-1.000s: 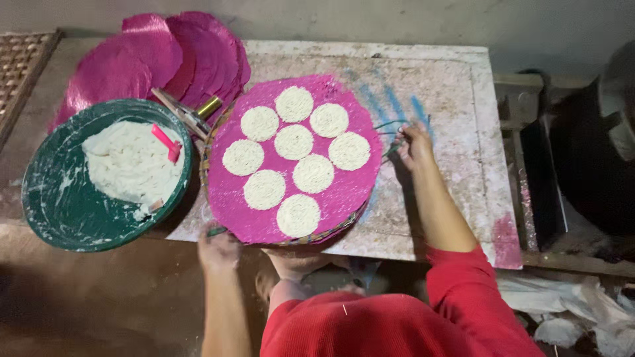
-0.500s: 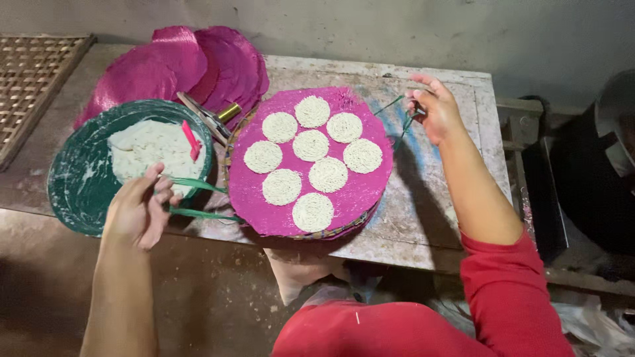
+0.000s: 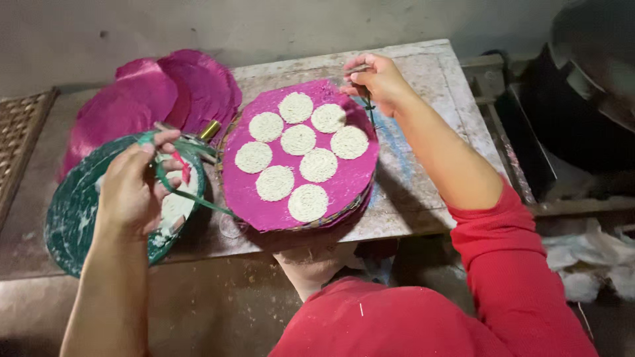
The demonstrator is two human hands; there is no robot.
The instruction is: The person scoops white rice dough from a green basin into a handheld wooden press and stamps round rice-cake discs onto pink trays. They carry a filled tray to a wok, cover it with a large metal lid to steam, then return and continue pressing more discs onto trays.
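Observation:
A round pink mat (image 3: pixel 344 192) lies on a worn wooden table (image 3: pixel 430 73) and carries several white discs of pressed noodles (image 3: pixel 299 139). My left hand (image 3: pixel 135 192) is raised over a green basin (image 3: pixel 69 218), its fingers closed on a green strip (image 3: pixel 198 199) that runs down to the mat's near left edge. At the mat's far right edge, my right hand (image 3: pixel 377 82) pinches a thin dark strip (image 3: pixel 370 109) that hangs down toward the mat. White dough in the basin is mostly hidden behind my left hand.
A pile of pink mats (image 3: pixel 165 92) lies at the back left, with a brass-coloured tube (image 3: pixel 210 129) beside the basin. A woven rack (image 3: pixel 20 132) stands at far left. Dark containers (image 3: pixel 582 99) and white cloth (image 3: pixel 589 264) are on the right.
My left hand left the mat's front edge and rose over the basin with the green strip. My right hand moved up to the mat's far right edge, pinching the thin strip.

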